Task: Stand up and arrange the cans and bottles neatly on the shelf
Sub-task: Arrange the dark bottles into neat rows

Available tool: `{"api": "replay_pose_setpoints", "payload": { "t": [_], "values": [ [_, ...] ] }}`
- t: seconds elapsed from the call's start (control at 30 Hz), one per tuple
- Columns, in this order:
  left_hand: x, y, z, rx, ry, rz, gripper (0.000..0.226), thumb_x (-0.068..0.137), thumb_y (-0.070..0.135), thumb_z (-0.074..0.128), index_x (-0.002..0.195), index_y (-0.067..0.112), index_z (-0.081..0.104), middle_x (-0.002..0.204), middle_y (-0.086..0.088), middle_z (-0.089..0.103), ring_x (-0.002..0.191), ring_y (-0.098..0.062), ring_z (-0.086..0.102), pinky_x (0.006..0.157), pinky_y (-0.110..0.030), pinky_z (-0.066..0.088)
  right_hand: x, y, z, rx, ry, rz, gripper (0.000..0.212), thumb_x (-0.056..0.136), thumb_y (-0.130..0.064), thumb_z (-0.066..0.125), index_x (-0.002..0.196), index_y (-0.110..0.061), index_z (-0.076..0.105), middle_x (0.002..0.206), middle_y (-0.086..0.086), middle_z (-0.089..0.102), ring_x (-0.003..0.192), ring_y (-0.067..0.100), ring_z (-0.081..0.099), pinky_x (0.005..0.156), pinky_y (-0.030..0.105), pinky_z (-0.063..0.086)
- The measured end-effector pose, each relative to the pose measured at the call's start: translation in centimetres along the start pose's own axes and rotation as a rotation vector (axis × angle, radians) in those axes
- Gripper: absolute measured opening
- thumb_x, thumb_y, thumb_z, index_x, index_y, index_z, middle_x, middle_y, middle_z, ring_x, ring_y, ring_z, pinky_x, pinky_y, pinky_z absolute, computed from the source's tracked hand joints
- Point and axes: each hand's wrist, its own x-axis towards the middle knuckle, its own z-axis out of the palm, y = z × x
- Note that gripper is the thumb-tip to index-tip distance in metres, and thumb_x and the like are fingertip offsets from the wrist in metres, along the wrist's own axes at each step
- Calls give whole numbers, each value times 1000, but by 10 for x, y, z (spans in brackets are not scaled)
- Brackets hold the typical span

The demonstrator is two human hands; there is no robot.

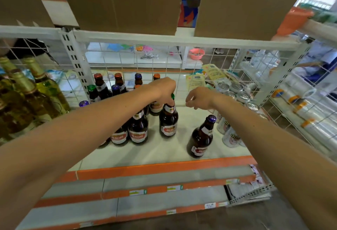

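Several brown glass bottles with red labels stand on the white shelf (164,149). My left hand (164,90) grips the green-capped neck of one upright bottle (168,120) near the shelf's middle. My right hand (198,98) hovers just to its right with fingers loosely curled, holding nothing. One purple-capped bottle (201,136) stands alone toward the front right. More bottles (137,129) cluster at the left and in rows at the back. Silver cans (235,91) stand grouped at the right, partly hidden by my right forearm.
Tall yellow-green bottles (31,91) fill the neighbouring bay at left. A white wire grid (164,60) backs the shelf. Cardboard boxes (118,1) sit on the shelf above. Orange-edged lower shelves (145,191) step out below. Plastic-wrapped rolls (306,113) lie on the right rack.
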Motion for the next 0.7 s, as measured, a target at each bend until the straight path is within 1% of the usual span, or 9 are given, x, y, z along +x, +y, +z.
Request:
{"api": "replay_pose_setpoints", "payload": {
  "t": [0.03,0.07,0.17,0.2,0.3,0.37,0.5,0.63,0.7],
  "values": [
    [5,-6,-2,8,-1,-16,38,83,35,76,67,8,54,65,-6,51,58,-24,50,52,-33,41,5,-4,2,-1,-11,-13,28,96,-31,61,118,-15,65,97,-1,64,90,18,68,83,33,52],
    [10,-11,-3,12,1,-33,39,83,36,76,66,8,53,66,-5,50,60,-24,50,53,-33,40,10,-7,4,-1,-18,-29,28,96,-31,62,118,-14,65,99,0,63,93,21,69,87,34,51],
    [21,-28,-4,16,6,-72,42,83,35,76,63,8,51,61,-4,42,56,-23,44,53,-31,36,22,-12,9,6,-41,-62,29,95,-33,63,116,-14,66,94,1,58,94,23,67,86,33,50],
    [24,-33,-4,21,9,-79,41,83,35,76,63,7,53,60,-4,41,56,-23,44,54,-32,36,26,-12,10,6,-51,-64,29,95,-33,63,116,-15,66,95,1,58,96,24,65,89,35,50],
    [30,-46,-5,14,26,-107,33,84,35,74,80,3,65,69,-4,49,62,-23,50,56,-32,40,35,-12,14,-13,-69,-72,27,94,-35,63,115,-17,66,103,2,60,103,25,60,96,40,50],
    [34,-50,-5,5,32,-116,31,85,33,73,85,4,65,73,-5,51,64,-22,49,54,-31,38,37,-10,16,-19,-75,-79,27,94,-35,63,115,-18,66,104,1,57,104,25,59,97,40,49],
    [40,-51,-3,31,9,-127,30,84,32,74,79,5,62,71,-4,49,62,-22,47,53,-30,36,38,-4,19,-18,-91,-82,25,94,-35,63,112,-19,67,107,2,59,104,25,59,96,40,50],
    [41,-46,1,67,-25,-143,25,85,26,74,80,5,61,73,-5,46,61,-21,46,50,-29,34,31,5,14,-24,-81,-73,26,95,-35,62,114,-18,67,97,-1,56,102,23,57,98,39,48],
    [41,-44,1,75,-28,-145,26,85,26,74,77,6,59,69,-4,44,58,-20,44,50,-29,34,22,11,9,-17,-82,-60,27,95,-34,62,115,-16,67,93,-2,57,98,22,62,96,38,50]
  ]
}}
